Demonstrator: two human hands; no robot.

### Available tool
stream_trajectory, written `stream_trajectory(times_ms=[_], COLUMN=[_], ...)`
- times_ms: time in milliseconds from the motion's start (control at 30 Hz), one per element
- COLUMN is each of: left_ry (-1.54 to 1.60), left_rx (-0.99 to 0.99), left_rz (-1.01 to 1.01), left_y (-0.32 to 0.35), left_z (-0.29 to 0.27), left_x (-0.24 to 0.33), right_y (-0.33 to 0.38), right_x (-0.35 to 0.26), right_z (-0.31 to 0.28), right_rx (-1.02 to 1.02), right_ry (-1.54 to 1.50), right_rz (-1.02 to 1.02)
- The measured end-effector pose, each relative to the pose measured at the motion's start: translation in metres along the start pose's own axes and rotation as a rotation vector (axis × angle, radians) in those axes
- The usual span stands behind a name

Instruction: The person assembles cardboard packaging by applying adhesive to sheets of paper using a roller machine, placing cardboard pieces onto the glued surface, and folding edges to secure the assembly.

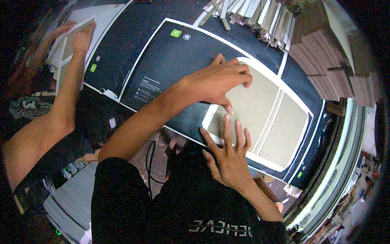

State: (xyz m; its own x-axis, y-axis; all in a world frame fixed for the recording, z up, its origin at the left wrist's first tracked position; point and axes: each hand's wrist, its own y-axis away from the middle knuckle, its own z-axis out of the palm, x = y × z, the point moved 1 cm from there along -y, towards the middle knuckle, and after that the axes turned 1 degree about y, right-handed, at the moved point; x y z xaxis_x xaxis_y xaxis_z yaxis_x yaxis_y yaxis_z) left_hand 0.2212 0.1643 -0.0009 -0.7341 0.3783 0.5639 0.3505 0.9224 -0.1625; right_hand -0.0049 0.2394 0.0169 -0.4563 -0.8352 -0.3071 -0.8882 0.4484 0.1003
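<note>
A white-edged sheet carries two beige board panels, a larger panel and a narrower panel, with a thin white-lined gap between them. My left hand arches over the left end of the larger panel, fingers bent but apart, its thumb pointing down near the white edge. Below it, my right hand spreads its fingers over the near left corner of the same panel. Neither hand shows anything gripped. The fingertips of the two hands come close together. Part of the sheet's left edge is hidden under my left hand.
A dark printed mat with white borders covers the table. Board strips lie at the far side, beside stacked brown boards. At left, a co-worker's hand rests on another panel. Grey sheets are stacked lower left.
</note>
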Motion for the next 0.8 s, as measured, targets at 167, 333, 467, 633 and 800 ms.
stream_trajectory(times_ms=[167,333,467,633,800], left_ry=[-0.002,-0.007,-0.013,-0.074,0.12], left_rx=[-0.024,-0.039,-0.077,-0.114,0.047], left_rz=[-0.037,-0.033,-0.015,-0.104,-0.2], left_y=[0.005,0.005,-0.009,-0.008,-0.075], left_z=[-0.001,-0.005,-0.005,-0.018,-0.015], left_x=[0.002,0.004,0.005,0.018,0.041], right_y=[0.006,0.026,0.01,0.053,0.147], right_x=[-0.014,-0.013,-0.003,0.044,0.204], right_z=[0.005,-0.006,0.008,-0.017,-0.042], right_rx=[-0.033,-0.047,0.048,0.204,0.478], right_ry=[0.099,0.03,0.062,-0.146,0.255], right_rz=[-0.011,0.04,0.069,0.173,1.073])
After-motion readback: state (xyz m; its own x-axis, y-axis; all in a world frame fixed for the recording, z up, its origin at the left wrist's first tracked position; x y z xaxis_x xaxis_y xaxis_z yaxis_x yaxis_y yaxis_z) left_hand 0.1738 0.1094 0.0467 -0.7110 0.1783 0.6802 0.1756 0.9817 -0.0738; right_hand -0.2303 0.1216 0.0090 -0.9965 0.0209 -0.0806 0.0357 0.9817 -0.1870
